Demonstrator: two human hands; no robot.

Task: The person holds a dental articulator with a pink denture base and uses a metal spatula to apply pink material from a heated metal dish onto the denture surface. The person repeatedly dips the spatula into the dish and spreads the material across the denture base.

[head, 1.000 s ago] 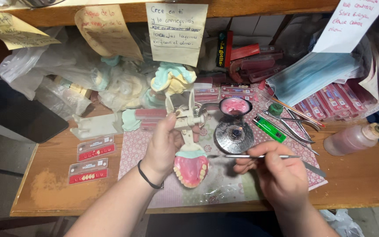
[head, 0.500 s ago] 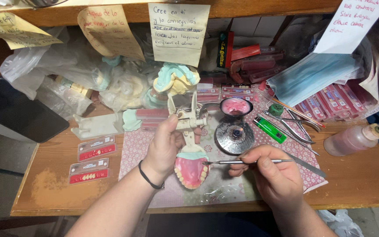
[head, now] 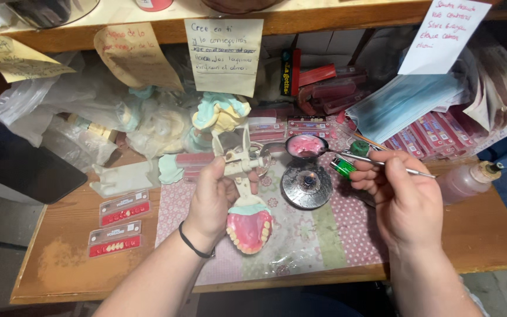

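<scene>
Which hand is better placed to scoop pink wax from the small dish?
Right. The right hand already holds the thin metal instrument, its tip at the dish of pink wax. The left hand is gripping the articulator with the denture.

Handwritten paper notes (head: pixel 226 56) hung from the far shelf edge: a cream square at centre, tan scraps left, a white slip (head: pixel 445 35) right. Two clear cards with red strips (head: pixel 118 223) lay near left; similar red-and-clear cards (head: pixel 432 132) were stacked far right.
</scene>
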